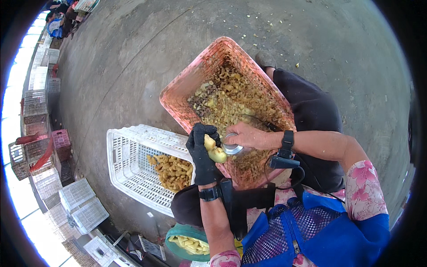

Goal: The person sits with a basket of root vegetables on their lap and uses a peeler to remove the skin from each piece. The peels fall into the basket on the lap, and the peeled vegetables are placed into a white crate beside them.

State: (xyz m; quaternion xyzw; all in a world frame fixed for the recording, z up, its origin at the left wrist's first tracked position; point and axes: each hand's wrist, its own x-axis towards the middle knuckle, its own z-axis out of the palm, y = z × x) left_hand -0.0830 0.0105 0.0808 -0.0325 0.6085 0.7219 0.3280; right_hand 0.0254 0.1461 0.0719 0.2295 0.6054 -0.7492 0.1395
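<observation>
My left hand [202, 155], in a black glove, grips a knobbly piece of ginger root [216, 154] with pale yellow, largely bare flesh. My right hand [251, 135] is ungloved and holds a round metal-headed tool [232, 148] close against the ginger; whether they touch is hard to tell. A black cable [271, 126] runs near that hand. Both hands are over a pink plastic crate [180, 96], stained brown inside, which holds a heap of peelings and scraps [230, 100].
A white perforated crate [125, 160] on the left holds unpeeled ginger [173, 172]. Pale peeled pieces [190, 245] fill a green basin [171, 238] by my left knee. Stacked crates [83, 205] line the left side. People [60, 21] sit at the far upper left. Scraps dot the concrete floor [133, 66].
</observation>
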